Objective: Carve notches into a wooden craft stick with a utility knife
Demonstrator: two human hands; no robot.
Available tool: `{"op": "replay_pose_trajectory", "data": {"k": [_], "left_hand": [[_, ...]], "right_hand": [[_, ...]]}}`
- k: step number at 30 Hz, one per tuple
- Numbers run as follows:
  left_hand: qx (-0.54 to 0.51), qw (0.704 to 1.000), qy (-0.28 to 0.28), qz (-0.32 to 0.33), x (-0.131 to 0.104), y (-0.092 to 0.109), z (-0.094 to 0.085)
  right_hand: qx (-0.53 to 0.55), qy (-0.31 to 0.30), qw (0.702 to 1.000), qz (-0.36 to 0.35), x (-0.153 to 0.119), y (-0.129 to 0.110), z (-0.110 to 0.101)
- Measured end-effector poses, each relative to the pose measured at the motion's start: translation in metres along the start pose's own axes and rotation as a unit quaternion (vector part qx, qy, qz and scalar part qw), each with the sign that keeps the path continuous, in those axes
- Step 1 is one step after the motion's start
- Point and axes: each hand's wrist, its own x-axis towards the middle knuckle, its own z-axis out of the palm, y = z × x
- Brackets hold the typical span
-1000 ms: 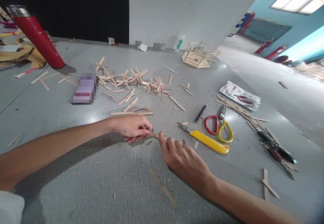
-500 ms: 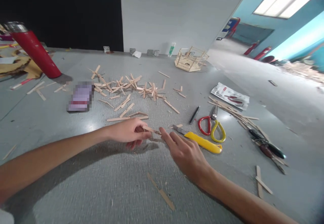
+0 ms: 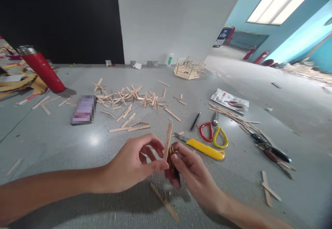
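A flat wooden craft stick (image 3: 168,141) stands nearly upright between my hands. My left hand (image 3: 137,163) pinches its lower end between thumb and fingers. My right hand (image 3: 193,173), curled close beside it, grips a small dark object with a yellow band (image 3: 176,175); its kind is mostly hidden by the fingers. A yellow-handled utility knife (image 3: 206,149) lies just beyond my right hand, next to scissors with one red and one yellow handle (image 3: 214,132). Another craft stick (image 3: 164,202) lies on the table below my hands.
Many loose sticks (image 3: 127,96) are strewn across the grey table's middle. A phone (image 3: 83,110) and a red flask (image 3: 44,70) stand to the left. A stick-built frame (image 3: 188,70), a pen (image 3: 195,122), a white packet (image 3: 230,101) and dark-handled tools (image 3: 272,149) lie farther right.
Both hands have turned and moved slightly nearer to me. The stick between them now points upward instead of lying level. The dark object in my right hand has come into view.
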Motion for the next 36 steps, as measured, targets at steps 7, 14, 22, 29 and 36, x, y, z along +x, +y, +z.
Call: {"op": "replay_pose_trajectory", "data": {"k": [7, 14, 22, 29, 36], "left_hand": [[0.081, 0.993, 0.056, 0.066, -0.008, -0.001, 0.008], [0.103, 0.987, 0.089, 0.083, -0.014, -0.002, 0.013], [0.12, 0.982, 0.122, 0.08, -0.016, -0.001, 0.016], [0.128, 0.983, 0.114, 0.066, -0.016, -0.002, 0.015], [0.154, 0.983, 0.092, 0.035, -0.013, -0.002, 0.01]], "right_hand": [[0.021, -0.041, 0.999, 0.003, -0.003, 0.001, 0.005], [0.01, -0.046, 0.999, 0.023, -0.008, 0.002, 0.007], [0.009, -0.041, 0.997, 0.062, -0.011, -0.003, 0.003], [0.009, -0.038, 0.995, 0.097, -0.012, -0.009, 0.004], [0.045, -0.03, 0.989, 0.137, -0.009, -0.012, 0.002]]}}
